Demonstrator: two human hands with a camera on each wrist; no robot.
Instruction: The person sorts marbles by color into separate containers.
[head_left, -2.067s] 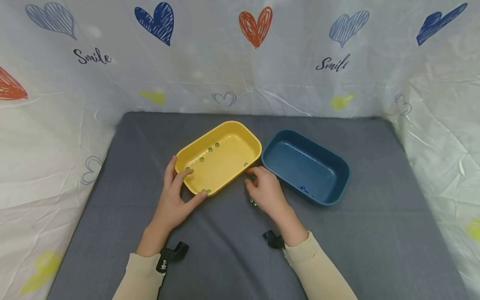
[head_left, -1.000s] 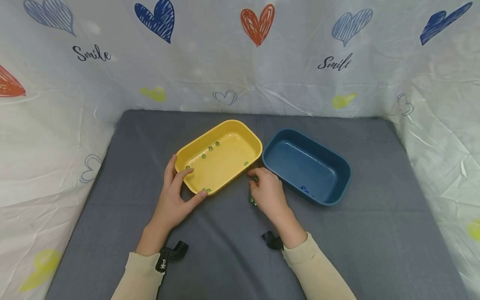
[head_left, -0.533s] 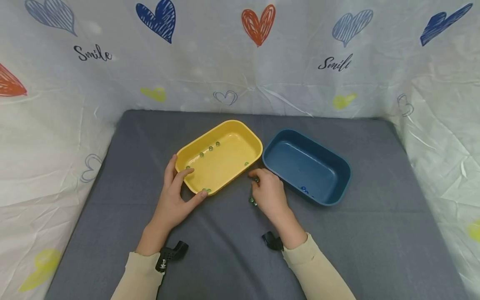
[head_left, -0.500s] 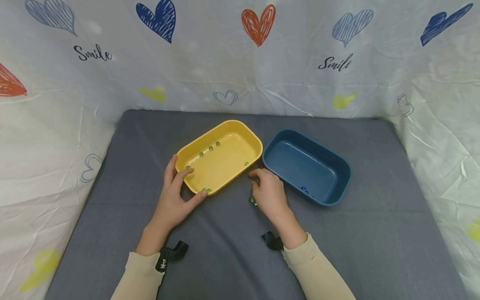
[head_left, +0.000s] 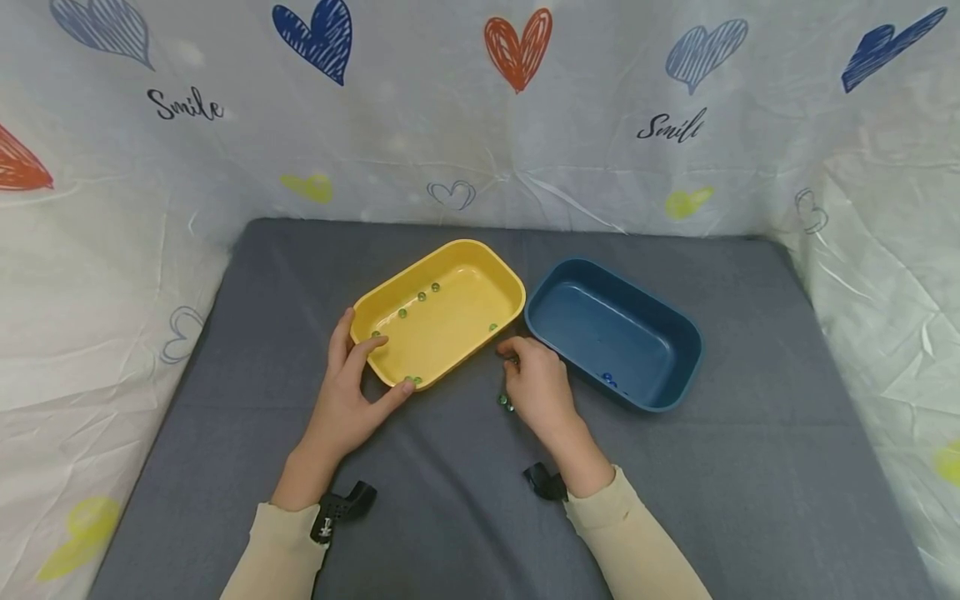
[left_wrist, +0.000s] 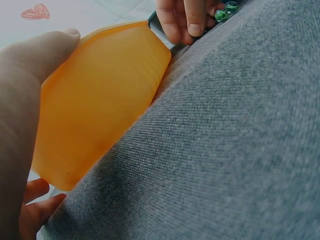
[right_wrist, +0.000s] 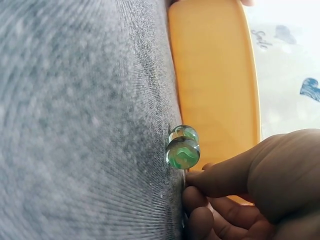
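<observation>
In the head view, my left hand [head_left: 356,400] grips the left end of a yellow plastic tray [head_left: 457,333], the index finger hooked over the rim and the thumb at the near wall. Several green glass marbles [head_left: 422,297] lie inside it. My right hand [head_left: 538,379] is down on the cloth between the trays. Its thumb and fingers are curled together, pinching a dark, glassy marble that is mostly hidden. Two clear marbles with green swirls [right_wrist: 183,153] lie on the cloth beside the thumb, seen close up in the right wrist view.
A blue tray [head_left: 615,321] stands just right of the yellow one, with a few blue marbles [head_left: 608,378] at its near side. Grey cloth [head_left: 450,517] covers the table. A white sheet printed with hearts [head_left: 585,108] hangs behind and at both sides.
My right hand has shifted slightly rightward, its fingers working over the same spot. One green marble in the yellow tray has rolled a little. My left hand keeps its hold.
</observation>
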